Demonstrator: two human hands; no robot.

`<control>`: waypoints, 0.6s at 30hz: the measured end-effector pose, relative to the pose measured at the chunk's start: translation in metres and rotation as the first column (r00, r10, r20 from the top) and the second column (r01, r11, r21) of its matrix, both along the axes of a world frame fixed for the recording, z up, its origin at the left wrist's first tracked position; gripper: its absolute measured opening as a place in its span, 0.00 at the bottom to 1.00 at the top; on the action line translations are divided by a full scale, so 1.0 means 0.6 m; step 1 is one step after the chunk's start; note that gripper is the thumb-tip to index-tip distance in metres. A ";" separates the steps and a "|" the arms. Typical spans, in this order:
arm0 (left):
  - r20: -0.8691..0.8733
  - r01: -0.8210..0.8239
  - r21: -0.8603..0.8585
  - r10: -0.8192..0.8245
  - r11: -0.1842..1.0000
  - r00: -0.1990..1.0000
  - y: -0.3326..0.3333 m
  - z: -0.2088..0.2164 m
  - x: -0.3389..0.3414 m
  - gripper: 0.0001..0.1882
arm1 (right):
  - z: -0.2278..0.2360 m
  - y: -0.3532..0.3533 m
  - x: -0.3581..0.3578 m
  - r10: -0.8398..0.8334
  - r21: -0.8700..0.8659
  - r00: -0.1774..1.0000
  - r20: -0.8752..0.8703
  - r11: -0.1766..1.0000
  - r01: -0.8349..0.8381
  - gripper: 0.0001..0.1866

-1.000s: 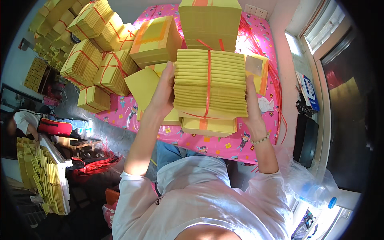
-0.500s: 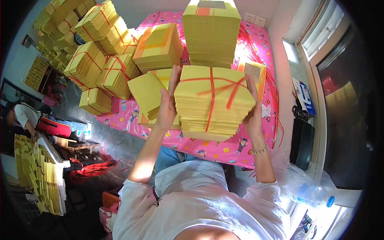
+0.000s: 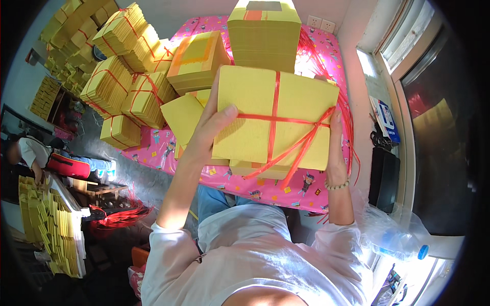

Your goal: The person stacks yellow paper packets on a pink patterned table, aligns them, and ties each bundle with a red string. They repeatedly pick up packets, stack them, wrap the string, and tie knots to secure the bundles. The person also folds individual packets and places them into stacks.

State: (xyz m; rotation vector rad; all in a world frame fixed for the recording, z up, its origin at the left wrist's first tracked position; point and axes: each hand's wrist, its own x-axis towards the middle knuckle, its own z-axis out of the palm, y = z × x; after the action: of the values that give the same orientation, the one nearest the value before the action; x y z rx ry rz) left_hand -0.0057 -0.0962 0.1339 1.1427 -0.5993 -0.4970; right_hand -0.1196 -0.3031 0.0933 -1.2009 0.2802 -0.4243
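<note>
Bundle (image 3: 247, 94), yellow and tied crosswise with red ribbon (image 3: 274, 118), is held above the near part of the pink-covered table (image 3: 245, 188). Its left side is gripped by the left hand (image 3: 208, 122), thumb laid on the tied face; its right side is pressed by the right hand (image 3: 335, 150). The hands are apart, clamped on the bundle. A tall yellow stack (image 3: 263, 46) is located toward the table's back; tied bundles (image 3: 104, 87) are piled at its left. A blue-capped clear bottle (image 3: 398, 246) is seen right of the table, beside crumpled clear plastic (image 3: 366, 211); the bottle's contents cannot be determined.
</note>
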 end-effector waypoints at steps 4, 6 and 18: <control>0.388 0.039 -0.035 -0.023 0.999 0.921 -0.011 -0.063 0.050 0.58 | -0.061 -0.030 0.030 0.041 -0.207 0.976 0.214 0.978 0.004 0.37; 0.485 -0.005 -0.069 0.038 0.998 0.874 -0.018 -0.101 0.052 0.59 | -0.090 -0.034 0.032 0.102 -0.274 0.966 0.236 0.961 -0.034 0.40; 0.416 -0.152 -0.089 0.175 0.984 0.892 -0.003 -0.141 0.050 0.46 | -0.065 -0.016 0.028 0.163 -0.468 0.962 0.220 0.883 -0.042 0.44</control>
State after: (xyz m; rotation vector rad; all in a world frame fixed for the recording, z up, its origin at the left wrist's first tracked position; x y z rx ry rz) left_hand 0.0241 -0.0977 0.0492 1.2460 -0.8775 -0.0808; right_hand -0.1027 -0.3125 0.0545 -1.5996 -0.1182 -0.5646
